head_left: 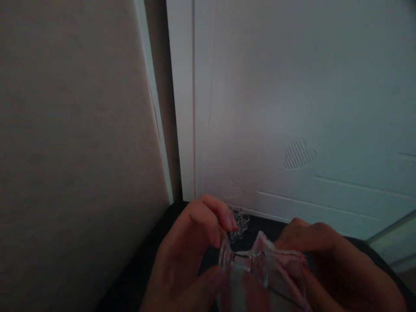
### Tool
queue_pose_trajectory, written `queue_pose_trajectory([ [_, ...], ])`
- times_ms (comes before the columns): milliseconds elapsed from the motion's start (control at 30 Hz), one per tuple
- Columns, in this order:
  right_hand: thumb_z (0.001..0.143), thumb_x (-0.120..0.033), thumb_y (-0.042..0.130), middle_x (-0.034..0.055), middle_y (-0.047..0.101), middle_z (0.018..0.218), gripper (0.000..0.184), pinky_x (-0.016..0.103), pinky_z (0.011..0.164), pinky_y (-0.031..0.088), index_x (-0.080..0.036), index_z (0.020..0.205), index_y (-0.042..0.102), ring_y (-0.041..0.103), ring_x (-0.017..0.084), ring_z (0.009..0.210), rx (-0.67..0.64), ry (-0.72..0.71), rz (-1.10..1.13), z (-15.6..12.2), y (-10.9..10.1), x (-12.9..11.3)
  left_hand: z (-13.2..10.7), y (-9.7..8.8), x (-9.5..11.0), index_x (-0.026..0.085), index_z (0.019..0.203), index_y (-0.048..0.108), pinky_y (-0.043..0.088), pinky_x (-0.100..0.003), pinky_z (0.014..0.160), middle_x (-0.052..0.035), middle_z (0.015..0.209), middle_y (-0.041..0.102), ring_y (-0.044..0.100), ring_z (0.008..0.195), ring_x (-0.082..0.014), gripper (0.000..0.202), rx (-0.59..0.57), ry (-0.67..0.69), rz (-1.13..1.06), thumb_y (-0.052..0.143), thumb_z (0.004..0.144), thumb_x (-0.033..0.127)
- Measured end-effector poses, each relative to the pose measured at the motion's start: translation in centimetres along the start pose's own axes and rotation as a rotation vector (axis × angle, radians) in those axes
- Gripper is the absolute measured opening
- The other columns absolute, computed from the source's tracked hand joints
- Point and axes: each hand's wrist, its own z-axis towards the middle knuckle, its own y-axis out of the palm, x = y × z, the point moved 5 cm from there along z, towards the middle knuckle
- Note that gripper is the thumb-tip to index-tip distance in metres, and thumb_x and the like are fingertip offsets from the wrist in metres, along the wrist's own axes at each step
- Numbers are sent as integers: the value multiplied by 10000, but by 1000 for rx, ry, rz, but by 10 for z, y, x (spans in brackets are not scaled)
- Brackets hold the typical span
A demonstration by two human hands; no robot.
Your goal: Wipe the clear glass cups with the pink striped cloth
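The scene is dim. My left hand (191,251) grips the rim of a clear drinking glass (242,273) between thumb and fingertips at the bottom centre. My right hand (328,264) is closed on a pale pink cloth (282,264) pushed into the mouth of the glass. Just behind my left fingertips lies a small clear cluster-shaped glass object (239,223) on the dark surface.
A dark surface (146,268) lies under the hands. A white cabinet door (292,108) with two striped heart cut-outs (299,154) stands close behind. A beige panel (74,151) fills the left side, with a narrow dark gap between it and the door.
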Motion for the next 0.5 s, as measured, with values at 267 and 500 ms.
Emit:
queue_pose_trajectory([
  [267,860,-312,619,-36,623,594,93,201,404,409,-282,774,640,523,120,478,16,4,40,1,2,-2,-5,6,-3,278,1003,569,479,-238,722,-11,970,549,555,870,-158,225,-134,-81,139,670,830,176],
  [500,873,-258,604,-31,619,599,110,199,395,406,-273,783,665,540,119,484,47,-2,60,1,3,-2,-4,8,-2,252,894,624,488,-251,658,-12,858,578,580,783,-163,136,-131,-42,221,702,815,172],
])
